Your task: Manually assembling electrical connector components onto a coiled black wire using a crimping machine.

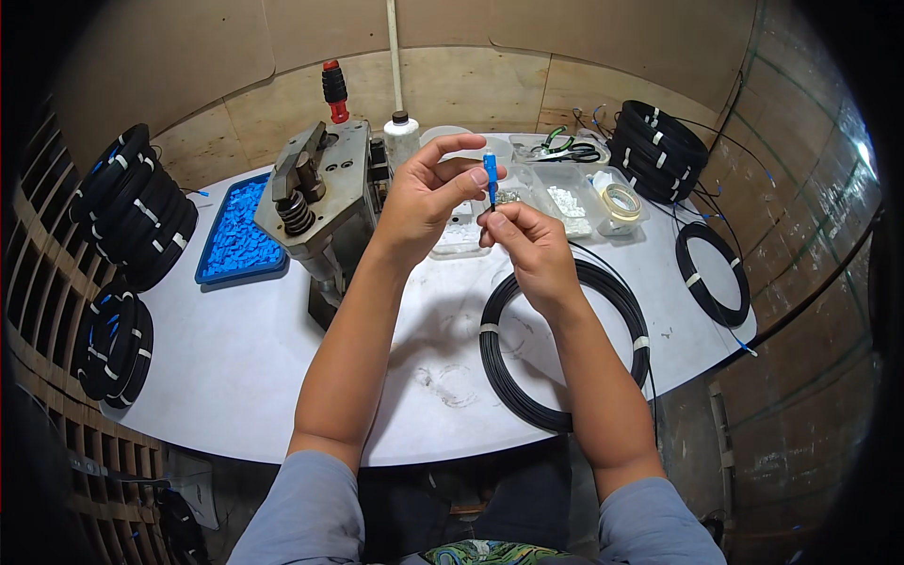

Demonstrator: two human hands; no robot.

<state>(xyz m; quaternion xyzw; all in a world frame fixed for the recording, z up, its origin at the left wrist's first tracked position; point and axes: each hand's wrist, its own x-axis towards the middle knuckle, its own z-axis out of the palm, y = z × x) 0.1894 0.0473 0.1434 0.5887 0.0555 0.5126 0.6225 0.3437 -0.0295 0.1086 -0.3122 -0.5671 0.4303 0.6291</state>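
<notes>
Head view: left hand (pixel 424 202) pinches a small blue connector (pixel 491 171) w/ thumb and finger, held above the surface (pixel 245 358). Right hand (pixel 527 247) nips the thin black cable end just under it; connector seems partly on, not seated yet. Cable coil (pixel 565 344) lies below. Press tool (pixel 315 193), tray of blue parts (pixel 235 235), tape roll (pixel 621 201) stand near, nothing blocks.

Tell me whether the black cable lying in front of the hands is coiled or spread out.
Coiled. The black cable coil lies flat on the table as one round loop, bound by pale ties at its sides.
</notes>
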